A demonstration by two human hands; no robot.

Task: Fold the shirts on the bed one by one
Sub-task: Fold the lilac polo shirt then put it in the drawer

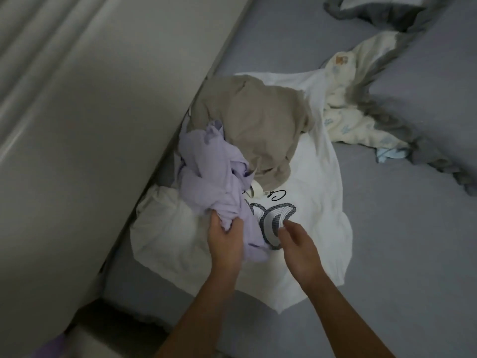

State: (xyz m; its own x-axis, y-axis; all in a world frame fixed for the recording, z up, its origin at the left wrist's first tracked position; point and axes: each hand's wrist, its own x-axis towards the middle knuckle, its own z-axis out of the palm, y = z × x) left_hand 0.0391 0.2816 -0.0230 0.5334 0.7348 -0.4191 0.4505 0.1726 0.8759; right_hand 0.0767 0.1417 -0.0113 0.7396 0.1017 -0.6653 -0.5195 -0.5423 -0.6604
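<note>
A crumpled lilac shirt (pixel 209 171) lies on a heap of clothes on the grey bed (pixel 402 241). My left hand (pixel 224 241) grips its lower end, fingers curled into the cloth. Under it a white shirt (pixel 317 202) with a grey and black print is spread flat. A beige shirt (pixel 258 120) lies bunched at the far side of the heap. My right hand (pixel 299 244) hovers just right of the lilac shirt, over the print, fingers loosely bent and holding nothing.
A pale wall or headboard panel (pixel 98 125) runs along the left of the bed. A cream patterned garment (pixel 351 117) and a dark grey blanket (pixel 426 140) lie at the right. A pillow (pixel 382 9) sits at the top.
</note>
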